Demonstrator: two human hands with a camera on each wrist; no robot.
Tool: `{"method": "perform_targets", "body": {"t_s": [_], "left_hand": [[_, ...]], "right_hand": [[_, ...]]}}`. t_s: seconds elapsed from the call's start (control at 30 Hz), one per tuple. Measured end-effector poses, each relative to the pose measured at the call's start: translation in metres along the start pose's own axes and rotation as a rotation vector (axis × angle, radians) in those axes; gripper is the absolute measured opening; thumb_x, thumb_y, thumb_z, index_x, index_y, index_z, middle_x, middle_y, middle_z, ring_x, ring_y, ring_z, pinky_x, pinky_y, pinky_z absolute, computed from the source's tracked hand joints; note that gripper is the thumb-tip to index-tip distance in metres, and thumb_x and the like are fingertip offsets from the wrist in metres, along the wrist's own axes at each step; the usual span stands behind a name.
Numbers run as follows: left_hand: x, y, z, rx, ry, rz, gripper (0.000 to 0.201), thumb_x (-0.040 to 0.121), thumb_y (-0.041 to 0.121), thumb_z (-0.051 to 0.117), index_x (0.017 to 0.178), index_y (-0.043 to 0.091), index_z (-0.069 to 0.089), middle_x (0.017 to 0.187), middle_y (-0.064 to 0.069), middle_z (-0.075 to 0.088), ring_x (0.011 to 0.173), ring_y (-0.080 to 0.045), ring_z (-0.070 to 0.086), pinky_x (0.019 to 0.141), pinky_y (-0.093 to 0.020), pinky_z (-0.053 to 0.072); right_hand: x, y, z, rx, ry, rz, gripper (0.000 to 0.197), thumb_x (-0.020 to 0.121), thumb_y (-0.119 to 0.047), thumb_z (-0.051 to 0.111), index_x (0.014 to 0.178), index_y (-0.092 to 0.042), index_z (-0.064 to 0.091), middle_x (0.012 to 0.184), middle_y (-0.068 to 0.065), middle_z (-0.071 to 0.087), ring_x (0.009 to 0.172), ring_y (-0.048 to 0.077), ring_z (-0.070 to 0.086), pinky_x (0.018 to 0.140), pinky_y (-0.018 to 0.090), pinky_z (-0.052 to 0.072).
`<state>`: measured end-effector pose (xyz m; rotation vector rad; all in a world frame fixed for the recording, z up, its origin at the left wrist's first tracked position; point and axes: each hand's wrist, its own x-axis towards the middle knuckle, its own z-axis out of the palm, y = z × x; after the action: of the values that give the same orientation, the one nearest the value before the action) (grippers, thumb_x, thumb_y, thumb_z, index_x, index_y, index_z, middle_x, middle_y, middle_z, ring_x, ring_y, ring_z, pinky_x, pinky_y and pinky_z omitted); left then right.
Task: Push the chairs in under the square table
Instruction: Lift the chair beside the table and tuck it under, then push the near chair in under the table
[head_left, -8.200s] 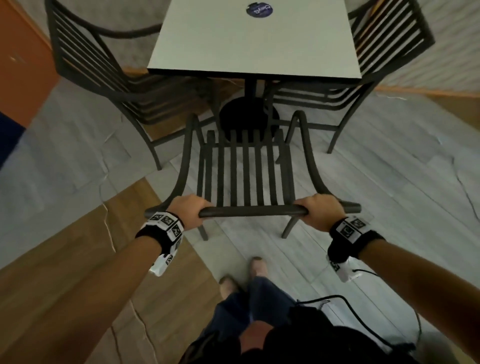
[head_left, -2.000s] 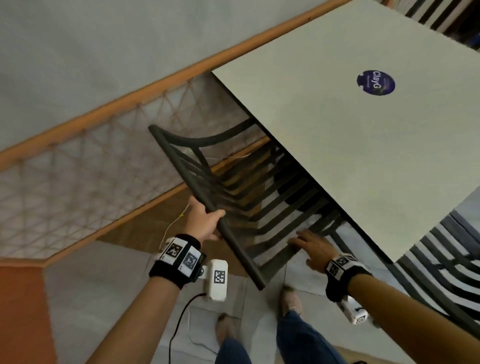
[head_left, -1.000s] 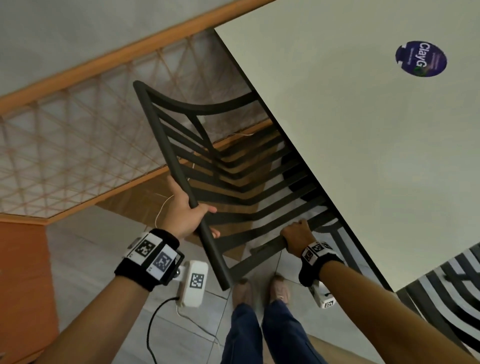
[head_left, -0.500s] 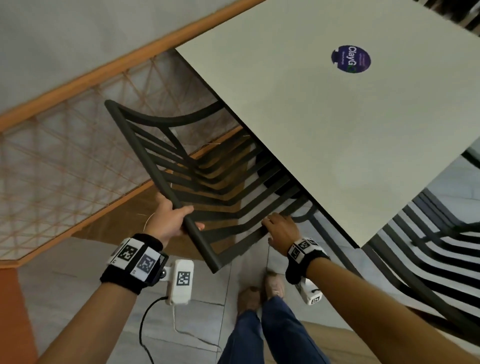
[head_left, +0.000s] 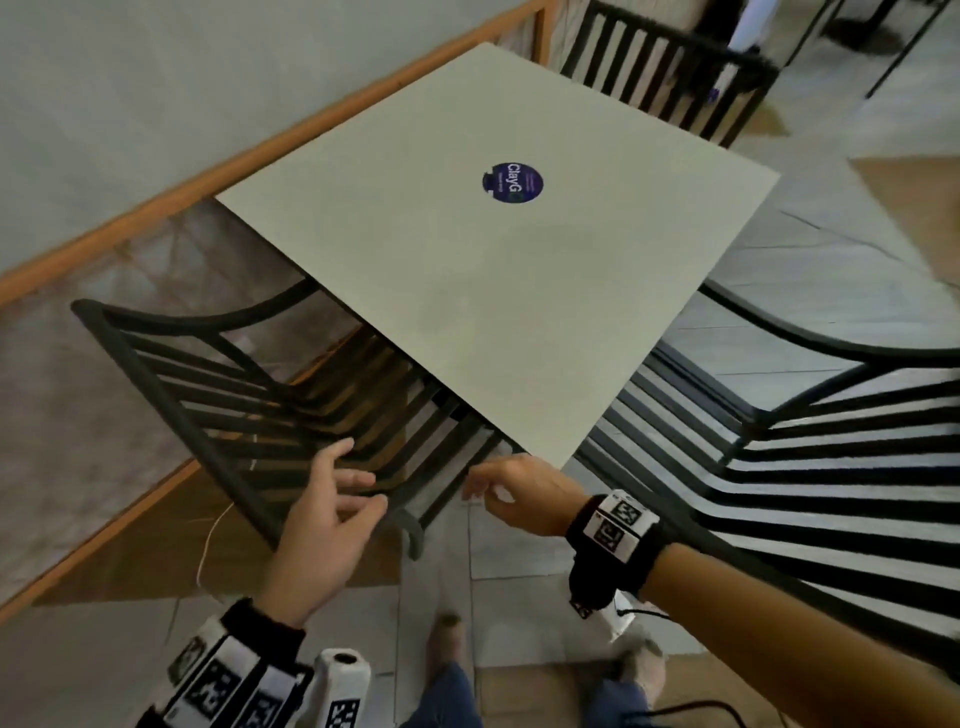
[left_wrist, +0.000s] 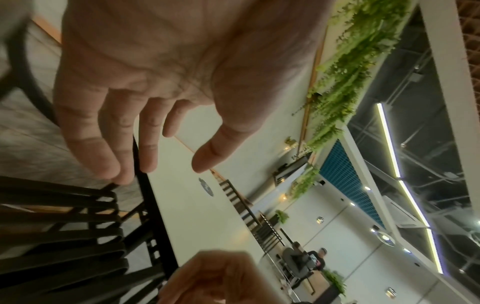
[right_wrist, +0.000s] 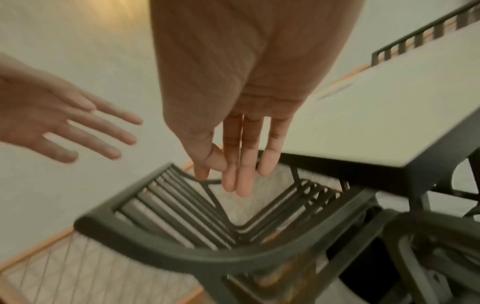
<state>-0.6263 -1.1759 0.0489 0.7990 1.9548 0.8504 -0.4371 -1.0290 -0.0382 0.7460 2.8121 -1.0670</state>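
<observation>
Chairs first: the near slatted chair (head_left: 270, 415) at lower left sits with its seat under the square table (head_left: 467, 270). Left hand (head_left: 322, 525) and right hand (head_left: 524, 493) hover spread above it, holding nothing. Three chairs visible: this, one at right (head_left: 810, 457), one at top (head_left: 660, 78). Next, I judge, the right one needs gripping.

Pale bench, dark slatted chairs, and a floor of grey and wood tones.

The square bench (head_left: 519, 291) has a pale cream-grey top with a round dark blue sticker (head_left: 512, 183) lettered in white. The chair (head_left: 218, 415) tucked beneath is black or perhaps very dark grey, with parallel slats; a second chair (head_left: 831, 467) shows the same stripes. Black wristbands (head_left: 613, 540) carry black-and-white square codes. The floor (head_left: 519, 545) mixes grey tiles with orange-brown wood.
</observation>
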Motion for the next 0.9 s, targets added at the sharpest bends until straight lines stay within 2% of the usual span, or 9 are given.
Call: {"method": "perform_targets", "body": {"t_s": [0.13,0.27,0.37,0.5,0.53,0.63,0.7,0.8,0.9], "left_hand": [[0.014,0.037,0.092,0.005,0.021,0.083,0.060,0.089,0.010,0.062,0.141,0.020,0.034,0.110,-0.003,0.063,0.088,-0.017,0.064,0.072,-0.022,0.047],[0.020,0.066,0.199,-0.092,0.057,0.040,0.054,0.088,0.007,0.061,0.137,0.013,0.039,0.093,0.003,0.063,0.075,-0.013,0.058,0.075,-0.028,0.044],[0.022,0.077,0.276,-0.155,0.030,-0.063,0.052,0.088,0.008,0.060,0.136,0.010,0.040,0.095,0.000,0.063,0.091,-0.019,0.061,0.084,-0.031,0.046],[0.034,0.084,0.361,-0.271,-0.004,-0.243,0.055,0.088,0.006,0.059,0.138,0.011,0.037,0.101,-0.007,0.062,0.087,-0.020,0.061,0.059,-0.026,0.049],[0.038,0.085,0.378,-0.310,-0.002,-0.307,0.056,0.087,0.007,0.060,0.138,0.012,0.038,0.107,-0.011,0.062,0.089,-0.021,0.060,0.058,-0.027,0.049],[0.052,0.081,0.418,-0.364,0.046,-0.455,0.060,0.086,0.008,0.062,0.141,0.011,0.038,0.133,-0.015,0.052,0.117,-0.032,0.054,0.085,-0.041,0.052],[0.061,0.073,0.435,-0.291,0.110,-0.504,0.062,0.085,0.009,0.062,0.143,0.009,0.037,0.139,-0.016,0.049,0.124,-0.034,0.050,0.102,-0.046,0.047],[0.074,0.060,0.455,-0.152,0.199,-0.573,0.068,0.084,0.014,0.065,0.144,0.007,0.035,0.146,-0.019,0.042,0.130,-0.038,0.046,0.109,-0.044,0.040],[0.088,0.054,0.472,-0.199,0.229,-0.697,0.070,0.084,0.016,0.067,0.143,0.001,0.033,0.146,-0.023,0.040,0.130,-0.042,0.044,0.106,-0.045,0.041]], "right_hand": [[-0.049,0.050,-0.063,0.019,0.094,0.067,0.027,0.085,-0.009,0.048,0.093,-0.022,0.070,0.090,-0.002,0.075,0.080,0.016,0.067,0.073,0.027,0.051],[-0.108,0.122,-0.121,-0.072,0.094,0.156,0.025,0.086,-0.015,0.049,0.088,-0.029,0.070,0.085,-0.002,0.074,0.076,0.016,0.066,0.073,0.035,0.055],[-0.153,0.172,-0.161,-0.105,0.113,0.209,0.023,0.087,-0.018,0.051,0.086,-0.030,0.070,0.083,-0.005,0.073,0.076,0.014,0.065,0.074,0.037,0.056],[-0.200,0.236,-0.203,-0.117,0.140,0.281,0.020,0.087,-0.015,0.055,0.088,-0.024,0.072,0.083,-0.002,0.072,0.076,0.015,0.065,0.076,0.036,0.056],[-0.209,0.251,-0.211,-0.123,0.134,0.299,0.019,0.088,-0.015,0.056,0.089,-0.024,0.072,0.086,-0.001,0.072,0.079,0.016,0.065,0.078,0.037,0.056],[-0.224,0.293,-0.231,-0.116,0.117,0.353,0.020,0.088,-0.013,0.055,0.089,-0.021,0.073,0.090,0.001,0.072,0.083,0.017,0.066,0.080,0.036,0.056],[-0.226,0.321,-0.240,-0.116,0.126,0.377,0.023,0.087,-0.010,0.054,0.088,-0.021,0.074,0.090,0.003,0.073,0.083,0.018,0.065,0.081,0.037,0.056],[-0.220,0.359,-0.248,-0.125,0.069,0.432,0.022,0.086,-0.012,0.054,0.091,-0.019,0.074,0.092,0.004,0.071,0.083,0.019,0.064,0.085,0.037,0.055],[-0.205,0.396,-0.252,-0.164,-0.020,0.467,0.019,0.087,-0.014,0.057,0.098,-0.015,0.072,0.096,0.007,0.071,0.085,0.022,0.062,0.089,0.037,0.053]]}}
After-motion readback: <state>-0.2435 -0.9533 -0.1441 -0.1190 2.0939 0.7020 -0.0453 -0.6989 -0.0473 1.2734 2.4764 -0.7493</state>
